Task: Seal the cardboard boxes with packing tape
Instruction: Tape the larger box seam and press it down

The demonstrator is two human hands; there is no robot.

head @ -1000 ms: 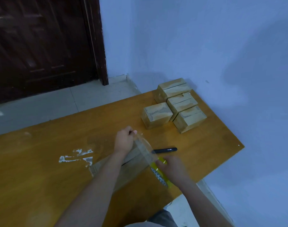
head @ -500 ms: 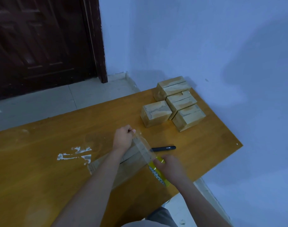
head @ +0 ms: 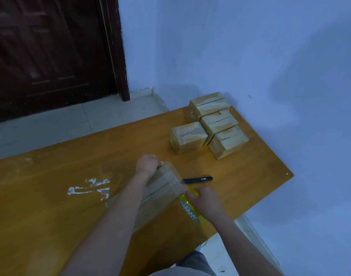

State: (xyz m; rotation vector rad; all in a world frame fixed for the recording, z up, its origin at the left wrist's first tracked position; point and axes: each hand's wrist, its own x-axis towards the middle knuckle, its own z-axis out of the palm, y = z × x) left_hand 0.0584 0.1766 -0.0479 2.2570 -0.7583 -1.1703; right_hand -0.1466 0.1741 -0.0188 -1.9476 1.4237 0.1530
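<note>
Clear tape strip across box — L hand pinning end, R hand gripping roll.

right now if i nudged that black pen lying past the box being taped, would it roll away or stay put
The black pen looks slim and round, so it would probably roll if pushed sideways, though any clip, which I can't make out, would stop it. It lies flat on the smooth table, so it should slide easily lengthwise. It likely feels light and stiff.
</note>
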